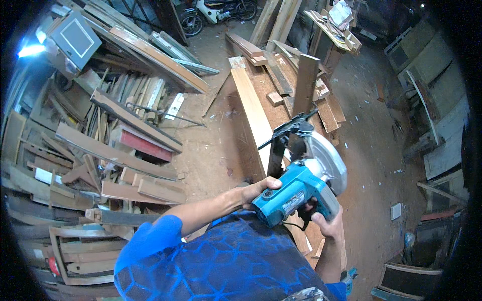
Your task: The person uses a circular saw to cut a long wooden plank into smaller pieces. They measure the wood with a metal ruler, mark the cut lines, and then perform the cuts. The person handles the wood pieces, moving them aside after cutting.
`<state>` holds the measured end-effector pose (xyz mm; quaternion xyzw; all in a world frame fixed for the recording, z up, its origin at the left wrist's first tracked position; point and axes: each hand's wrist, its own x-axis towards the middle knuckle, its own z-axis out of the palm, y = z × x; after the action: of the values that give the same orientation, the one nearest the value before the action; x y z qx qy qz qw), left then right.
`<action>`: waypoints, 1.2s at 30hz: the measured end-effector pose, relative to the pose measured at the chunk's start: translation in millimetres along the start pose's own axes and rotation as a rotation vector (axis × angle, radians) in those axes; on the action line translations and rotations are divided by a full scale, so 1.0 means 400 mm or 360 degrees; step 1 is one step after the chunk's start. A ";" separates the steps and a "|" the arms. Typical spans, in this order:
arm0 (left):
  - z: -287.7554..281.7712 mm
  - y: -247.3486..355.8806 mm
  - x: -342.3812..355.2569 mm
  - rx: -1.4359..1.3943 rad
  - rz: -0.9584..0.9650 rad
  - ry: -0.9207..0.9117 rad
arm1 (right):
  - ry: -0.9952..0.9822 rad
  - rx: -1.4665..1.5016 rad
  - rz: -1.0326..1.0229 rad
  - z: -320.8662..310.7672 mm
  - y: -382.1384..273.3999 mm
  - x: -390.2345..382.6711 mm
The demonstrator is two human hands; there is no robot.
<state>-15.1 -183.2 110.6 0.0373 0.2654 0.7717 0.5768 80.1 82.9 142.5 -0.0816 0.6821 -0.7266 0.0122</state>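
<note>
Head view: a brown, dusty floor (369, 200) spreads down the right side of the frame, while a large pile of timber (120, 155) fills the left, its planks lying at many angles. Door-like panels (447, 135) lean along the right edge. From upper centre toward lower centre runs a workbench (258, 83) with a rough brown top, a long pale board (251, 105) along its left side and shorter offcuts (329, 115) along its right. A motorbike (216, 12) stands at the top of the frame, and a framed grey door (76, 41) sits at upper left, near a glaring lamp (31, 50). Right of centre, in front of the bench, is a circular saw (296, 185) with a teal motor body, a rounded silver blade guard (334, 163) and a dark base plate (277, 155) turned edge-up at its left. The saw lies between the two hands: the left hand (255, 194) grips the motor's near left end, thumb on top and other fingers mostly hidden; the right hand (329, 223) is wrapped around the rear handle. A black cord (296, 228) hangs just below the motor.
</note>
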 end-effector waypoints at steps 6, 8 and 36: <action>-0.104 0.152 0.106 -0.0328 -0.0221 -0.0576 | 0.0176 0.0150 0.0125 0.032 -0.023 0.145; -0.182 0.253 0.118 0.0152 -0.0353 -0.0012 | 0.0340 0.0031 0.0207 0.054 -0.006 0.237; -1.959 1.866 0.960 -0.0259 0.0685 0.1092 | 0.0289 -0.0844 0.1705 0.124 0.260 1.591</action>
<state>-1077.0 -265.6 -318.4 -0.2133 0.3664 0.8608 0.2815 -550.6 -55.6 106.9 0.3353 0.7845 -0.4286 0.2973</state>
